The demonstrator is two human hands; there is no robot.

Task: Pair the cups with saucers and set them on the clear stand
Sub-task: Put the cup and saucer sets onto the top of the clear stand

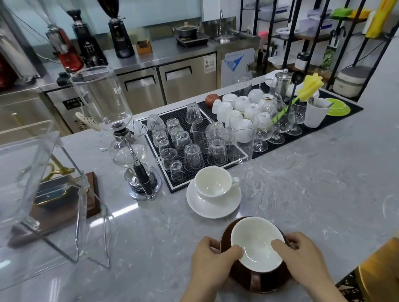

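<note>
Close to me, a white-lined cup (pixel 257 243) sits on a dark brown saucer (pixel 253 278) above the marble counter. My left hand (pixel 211 264) grips the saucer's left edge with its thumb over the cup's rim. My right hand (pixel 300 255) grips the right edge, thumb also on the rim. Farther out, a white cup (pixel 213 183) stands on a white saucer (pixel 214 204) on the counter. The clear stand (pixel 25 193) rises at the left, with nothing from the task on it.
A glass siphon brewer (pixel 128 143) stands between the clear stand and a black mat (pixel 172 185) crowded with upturned glasses. More white cups (pixel 241 109), stemmed glasses and a green saucer (pixel 338 109) lie behind. A wooden tray (pixel 60 214) sits under the stand.
</note>
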